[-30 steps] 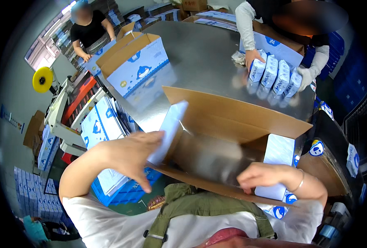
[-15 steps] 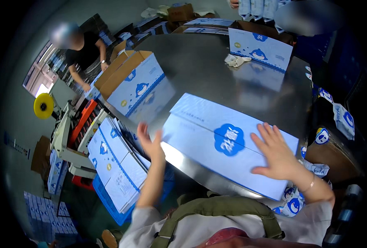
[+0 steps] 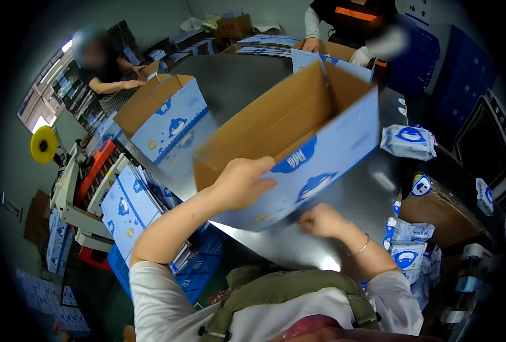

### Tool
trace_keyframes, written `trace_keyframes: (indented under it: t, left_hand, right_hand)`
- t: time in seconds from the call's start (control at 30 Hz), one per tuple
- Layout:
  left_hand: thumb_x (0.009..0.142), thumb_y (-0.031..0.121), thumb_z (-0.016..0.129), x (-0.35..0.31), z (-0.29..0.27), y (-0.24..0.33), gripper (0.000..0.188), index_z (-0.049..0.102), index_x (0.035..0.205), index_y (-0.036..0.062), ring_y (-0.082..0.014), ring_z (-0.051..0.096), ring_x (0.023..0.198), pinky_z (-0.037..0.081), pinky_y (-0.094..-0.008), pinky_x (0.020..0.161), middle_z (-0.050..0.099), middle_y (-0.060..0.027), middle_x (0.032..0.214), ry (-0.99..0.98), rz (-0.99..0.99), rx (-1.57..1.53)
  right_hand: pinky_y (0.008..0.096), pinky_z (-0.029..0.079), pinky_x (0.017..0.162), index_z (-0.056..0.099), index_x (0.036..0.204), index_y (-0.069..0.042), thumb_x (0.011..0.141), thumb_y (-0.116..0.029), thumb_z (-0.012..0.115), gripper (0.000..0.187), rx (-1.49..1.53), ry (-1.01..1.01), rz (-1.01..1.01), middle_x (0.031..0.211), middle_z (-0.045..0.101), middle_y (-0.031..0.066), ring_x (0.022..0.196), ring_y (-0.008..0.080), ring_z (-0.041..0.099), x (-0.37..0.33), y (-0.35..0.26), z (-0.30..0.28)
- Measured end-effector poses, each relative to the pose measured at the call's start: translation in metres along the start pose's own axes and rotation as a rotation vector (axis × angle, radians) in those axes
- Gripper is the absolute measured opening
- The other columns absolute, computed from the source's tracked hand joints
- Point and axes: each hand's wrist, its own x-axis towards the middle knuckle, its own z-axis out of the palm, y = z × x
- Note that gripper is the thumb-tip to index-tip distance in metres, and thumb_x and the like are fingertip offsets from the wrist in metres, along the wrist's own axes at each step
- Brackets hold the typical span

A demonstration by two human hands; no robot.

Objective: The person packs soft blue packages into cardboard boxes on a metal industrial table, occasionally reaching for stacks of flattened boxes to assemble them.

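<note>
- Cardboard box (image 3: 298, 142): matt brown inside, smooth blue-and-white printed outside.
- Table (image 3: 372, 194): polished metal, glossy, reflective.
- Wipe packs (image 3: 408, 141), right: shiny soft plastic.
- Tape roll (image 3: 43, 144), far left: yellow, smooth.

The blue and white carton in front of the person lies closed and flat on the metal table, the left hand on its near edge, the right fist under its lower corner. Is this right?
Not quite. The head view shows the carton tilted up with its flaps open, not closed and flat. The rest holds: the left hand grips its near edge, the right hand is fisted under its lower corner, over the metal table.
</note>
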Motion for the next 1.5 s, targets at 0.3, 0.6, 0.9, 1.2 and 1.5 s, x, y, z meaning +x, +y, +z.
trace_keyframes:
  t: [0.3,0.6,0.9,1.2,1.5]
  left_hand:
    - [0.081,0.029,0.067,-0.003,-0.047,-0.065,0.042,0.057,0.114,0.0037,-0.0370,0.060,0.094,0.049,-0.0430,0.082,0.063,-0.0196,0.105,0.485,0.257,0.710]
    - [0.080,0.016,0.066,-0.085,-0.033,-0.299,0.028,0.066,0.102,-0.0008,-0.0336,0.064,0.092,0.049,-0.0367,0.077,0.066,-0.0213,0.094,0.085,-0.921,0.270]
    - [0.059,-0.011,0.070,-0.007,-0.018,-0.196,0.097,0.031,0.145,0.0126,-0.0363,0.043,0.125,0.042,-0.0395,0.099,0.031,-0.0137,0.147,0.314,-0.382,0.670]
    - [0.062,-0.005,0.071,-0.008,-0.012,-0.215,0.092,0.030,0.144,0.0064,-0.0375,0.045,0.115,0.042,-0.0398,0.097,0.036,-0.0147,0.141,0.373,-0.289,0.654]
    - [0.078,-0.005,0.055,0.000,-0.024,-0.214,0.062,0.040,0.138,0.0057,-0.0355,0.046,0.120,0.040,-0.0381,0.099,0.043,-0.0136,0.137,0.472,-0.244,0.418]
  right_hand:
    - [0.0424,0.047,0.074,0.068,0.077,-0.012,0.063,-0.011,0.068,0.014,-0.558,-0.037,-0.278,0.070,0.064,0.0084,0.079,0.0276,0.063,0.092,-0.041,-0.074]
    - [0.0507,0.028,0.109,0.049,0.132,-0.008,0.068,-0.010,0.062,0.065,-0.398,0.399,-0.204,0.140,0.040,0.0174,0.133,0.0343,0.034,0.097,0.060,0.067]
    - [0.0540,0.027,0.106,0.045,0.135,-0.021,0.059,-0.012,0.069,0.081,-0.722,0.651,0.894,0.137,0.040,0.0182,0.130,0.0389,0.033,0.034,0.230,-0.167]
    - [0.0405,0.041,0.094,0.063,0.111,-0.014,0.042,-0.010,0.082,0.072,-0.320,0.607,0.187,0.116,0.057,0.0091,0.106,0.0316,0.053,0.008,0.088,-0.063]
    - [0.0374,0.048,0.087,0.055,0.118,0.000,0.078,-0.019,0.071,0.047,1.040,0.394,-0.263,0.105,0.063,0.0089,0.096,0.0203,0.061,0.194,0.008,-0.120]
